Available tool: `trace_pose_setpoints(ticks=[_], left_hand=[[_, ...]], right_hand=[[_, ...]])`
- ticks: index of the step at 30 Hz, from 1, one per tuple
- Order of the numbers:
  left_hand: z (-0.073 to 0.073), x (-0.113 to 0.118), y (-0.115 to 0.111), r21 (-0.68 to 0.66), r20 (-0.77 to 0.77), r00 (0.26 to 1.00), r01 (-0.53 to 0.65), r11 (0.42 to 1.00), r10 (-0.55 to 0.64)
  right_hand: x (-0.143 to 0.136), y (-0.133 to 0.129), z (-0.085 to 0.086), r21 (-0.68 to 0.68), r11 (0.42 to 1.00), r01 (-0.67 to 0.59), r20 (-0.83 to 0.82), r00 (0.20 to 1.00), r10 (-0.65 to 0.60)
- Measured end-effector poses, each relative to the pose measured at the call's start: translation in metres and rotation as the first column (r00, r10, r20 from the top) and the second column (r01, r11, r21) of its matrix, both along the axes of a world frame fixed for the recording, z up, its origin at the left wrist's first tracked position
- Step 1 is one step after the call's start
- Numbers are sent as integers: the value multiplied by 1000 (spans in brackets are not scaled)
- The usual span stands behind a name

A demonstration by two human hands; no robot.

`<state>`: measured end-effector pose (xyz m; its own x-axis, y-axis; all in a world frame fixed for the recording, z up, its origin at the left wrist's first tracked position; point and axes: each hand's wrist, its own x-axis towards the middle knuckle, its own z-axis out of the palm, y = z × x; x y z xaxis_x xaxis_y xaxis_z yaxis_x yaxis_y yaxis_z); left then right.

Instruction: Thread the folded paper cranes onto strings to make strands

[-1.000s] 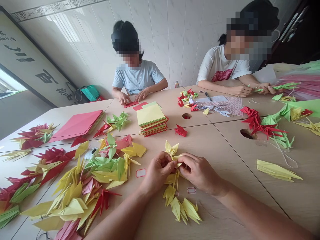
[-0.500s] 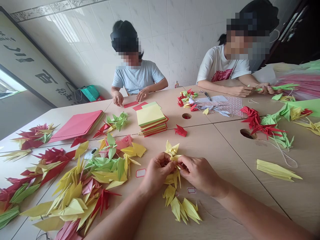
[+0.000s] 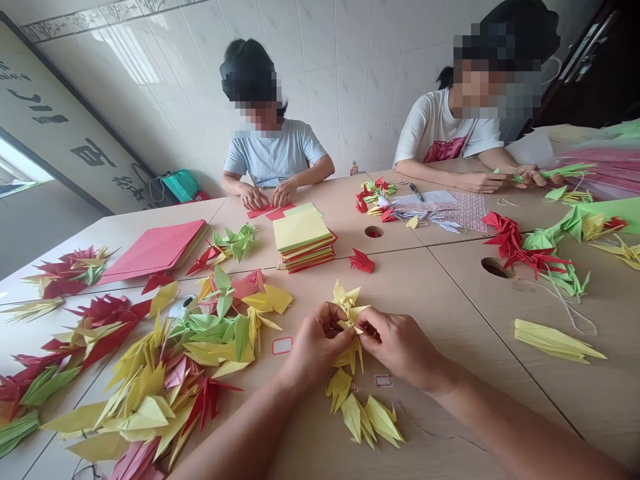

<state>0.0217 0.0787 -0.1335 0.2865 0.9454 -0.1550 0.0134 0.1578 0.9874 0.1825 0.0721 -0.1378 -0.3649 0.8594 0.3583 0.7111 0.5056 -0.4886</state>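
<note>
Between my two hands is a yellow paper crane [image 3: 354,319], gripped from both sides above the table. My left hand [image 3: 320,340] pinches its left side, fingers curled. From the right, my right hand [image 3: 395,343] pinches a pointed part of it with thumb and forefinger. Another yellow folded piece [image 3: 346,293] sticks up just beyond the fingertips. Below my hands, several more yellow paper cranes [image 3: 365,420] lie in a row toward me, and a thin string [image 3: 430,430] trails off to their right.
On my left spreads a heap of red, green and yellow folded cranes [image 3: 145,387]. Square paper stacks stand ahead, a yellow-topped one [image 3: 303,230] and a red-topped one [image 3: 155,250]. Across the table sit two people, one [image 3: 273,160] folding red paper, another [image 3: 445,143] holding green strips. A cable hole [image 3: 497,267] is at right.
My fingers have parted slightly, and more of the yellow crane shows between them. Across the table, the left person's hands have come together over the red paper.
</note>
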Motion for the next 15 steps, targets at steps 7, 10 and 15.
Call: trace_pose_setpoints(ticks=[7,10,15], left_hand=[[2,2,-1,51,-100,994,-49,997,54],[1,3,-1,42,-86,995,-40,998,44],[0,2,-1,26,-93,995,-31,999,33]], right_hand=[[-1,-1,1,33,999,-25,-13,1000,25],[-1,-1,2,-8,1000,-15,-30,999,15],[0,0,3,-47,999,-13,-33,999,11]])
